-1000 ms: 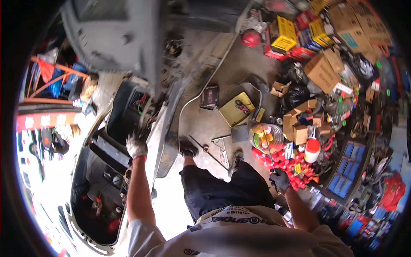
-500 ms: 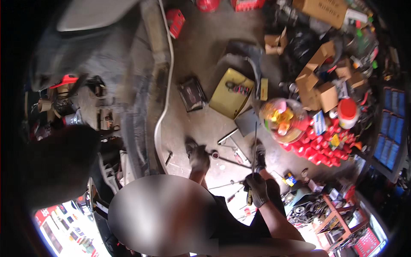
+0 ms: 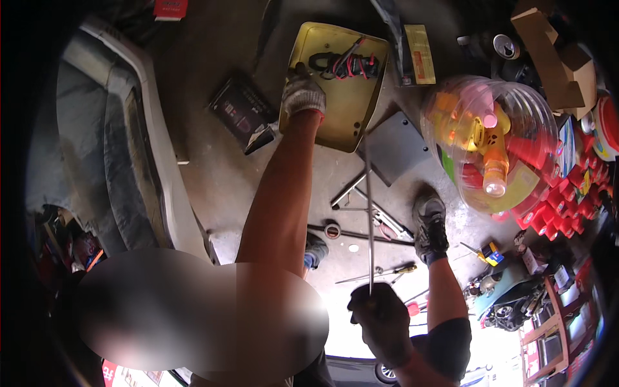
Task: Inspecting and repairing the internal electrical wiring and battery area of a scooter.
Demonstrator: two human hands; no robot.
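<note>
My left hand [image 3: 304, 95], in a pale knit glove with dark fingertips, reaches forward to the left rim of a shallow yellow tray [image 3: 335, 122]. Its fingers are curled at the rim. Inside the tray lies what looks like a black clamp meter [image 3: 336, 66], with red leads wound about it. My right hand [image 3: 382, 322], in a dark glove, is closed round a long screwdriver [image 3: 370, 226]. The thin shaft points forward, its tip near the tray's lower edge; the fist hides the handle.
Left of the tray lies a black box [image 3: 242, 113]; a grey plate [image 3: 394, 148] touches its right side. A metal stand [image 3: 380, 209] and another screwdriver [image 3: 405, 268] lie nearer. A clear plastic tub [image 3: 535, 155] stands right, a car panel [image 3: 145, 129] left.
My left hand has moved forward from the floor near my feet to the tray's rim. The right hand still holds the screwdriver. The view has shifted closer and turned.
</note>
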